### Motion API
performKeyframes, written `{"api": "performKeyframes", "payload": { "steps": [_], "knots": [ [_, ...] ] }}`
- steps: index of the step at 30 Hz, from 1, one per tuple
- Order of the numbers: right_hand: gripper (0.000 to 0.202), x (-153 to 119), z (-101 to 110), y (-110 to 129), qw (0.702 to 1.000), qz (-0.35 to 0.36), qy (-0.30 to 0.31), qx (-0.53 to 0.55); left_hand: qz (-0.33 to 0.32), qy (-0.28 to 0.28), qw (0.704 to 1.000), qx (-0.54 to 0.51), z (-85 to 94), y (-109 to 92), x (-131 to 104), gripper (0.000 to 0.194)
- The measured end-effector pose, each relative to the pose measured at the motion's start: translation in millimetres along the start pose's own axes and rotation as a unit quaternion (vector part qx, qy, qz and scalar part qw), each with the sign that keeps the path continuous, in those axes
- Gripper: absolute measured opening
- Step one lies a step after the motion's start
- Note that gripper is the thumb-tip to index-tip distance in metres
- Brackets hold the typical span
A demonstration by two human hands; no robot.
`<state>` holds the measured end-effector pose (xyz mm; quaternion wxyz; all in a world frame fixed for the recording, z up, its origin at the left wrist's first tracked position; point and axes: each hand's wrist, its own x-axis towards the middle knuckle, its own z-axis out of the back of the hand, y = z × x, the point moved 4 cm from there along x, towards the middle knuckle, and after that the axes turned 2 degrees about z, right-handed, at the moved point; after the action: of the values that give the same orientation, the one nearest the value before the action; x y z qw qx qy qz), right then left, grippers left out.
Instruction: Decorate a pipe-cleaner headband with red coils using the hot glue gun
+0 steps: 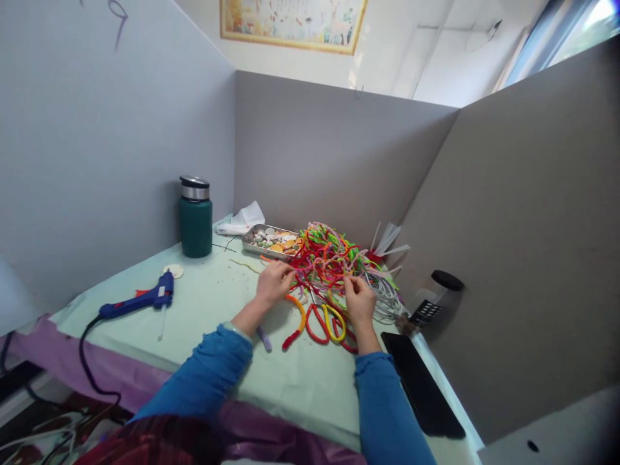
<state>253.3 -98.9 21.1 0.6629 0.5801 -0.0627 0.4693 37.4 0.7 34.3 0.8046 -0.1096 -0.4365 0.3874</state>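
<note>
From where I stand, the left hand has its thumb and fingers pinched together, and the right hand matches it. Each grip seems closed on a thin fuzzy strand, held up at the near edge of the heap; with so much red behind, I can't tell whether one length runs between them.

The step in hand looks like working a strand by the fingertips. The next move, I'd say, calls for a firm pinch on both sides, clear of the tangle.

Just below the hands, on the worktop, lie an orange-and-red bent piece and what look like scissors among red and yellow loops. Beyond is the heap of coloured fuzzy stems, with a metal tray of small pieces beside it. Farther out, a blue glue gun and a green flask stand off left; a flat black slab lies right.
</note>
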Motion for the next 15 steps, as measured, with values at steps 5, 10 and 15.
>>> {"api": "performKeyframes", "payload": {
  "steps": [5, 10, 15],
  "knots": [
    [0.028, -16, -22, 21, 0.996, 0.05, 0.074, -0.016, -0.053, 0.112, 0.989, -0.076, -29.4, -23, -5, 0.03],
    [0.026, -26, -35, 31, 0.984, 0.083, 0.152, 0.045, -0.005, 0.134, 0.987, -0.085, -46.3, -16, -1, 0.027],
    [0.028, -25, -37, 33, 0.981, 0.081, 0.169, 0.056, 0.046, 0.151, 0.981, -0.112, -48.8, -9, 1, 0.019]
  ]
}}
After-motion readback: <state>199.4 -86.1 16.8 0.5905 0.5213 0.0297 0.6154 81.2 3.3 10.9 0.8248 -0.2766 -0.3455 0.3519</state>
